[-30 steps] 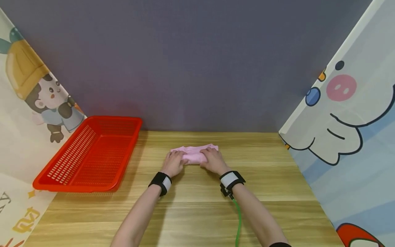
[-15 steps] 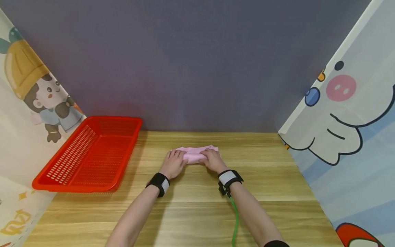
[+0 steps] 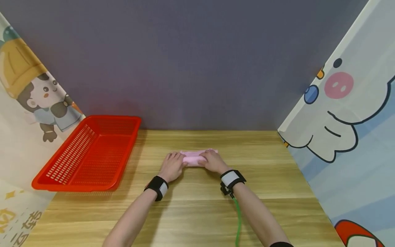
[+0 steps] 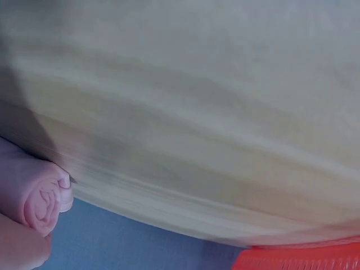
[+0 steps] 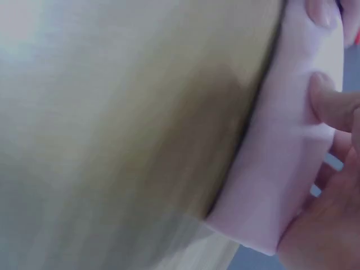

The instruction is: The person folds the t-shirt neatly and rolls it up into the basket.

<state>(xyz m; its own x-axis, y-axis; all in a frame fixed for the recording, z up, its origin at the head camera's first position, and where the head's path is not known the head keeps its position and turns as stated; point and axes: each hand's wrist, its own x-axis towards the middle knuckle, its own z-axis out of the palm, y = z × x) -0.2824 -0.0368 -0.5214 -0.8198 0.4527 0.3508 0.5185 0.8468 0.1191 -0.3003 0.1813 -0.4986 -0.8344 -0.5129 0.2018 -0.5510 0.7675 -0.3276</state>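
A soft pink cloth (image 3: pixel 193 161), rolled into a short cylinder, lies across the wooden table in front of me. My left hand (image 3: pixel 172 166) grips its left end, and my right hand (image 3: pixel 214 162) holds the right end with fingers over the far side. In the right wrist view, the right thumb (image 5: pixel 326 103) presses into the roll (image 5: pixel 270 169), with the left thumb (image 5: pixel 319 11) also on it at the top. The left wrist view shows the spiral end of the cloth roll (image 4: pixel 42 205). A flatter strip of cloth shows behind the roll in the head view.
A red plastic basket (image 3: pixel 123 164) with perforated sides stands at the left. A grey panel (image 3: pixel 197 65) closes off the table's (image 3: pixel 197 212) far edge, and cartoon-printed sheets (image 3: pixel 336 137) flank both sides. A green cable (image 3: pixel 238 219) hangs from the right wrist strap.
The cloth has been rolled up further and looks narrower front to back, with less loose cloth behind it. Both hands stay on its ends, now slightly nearer to me.
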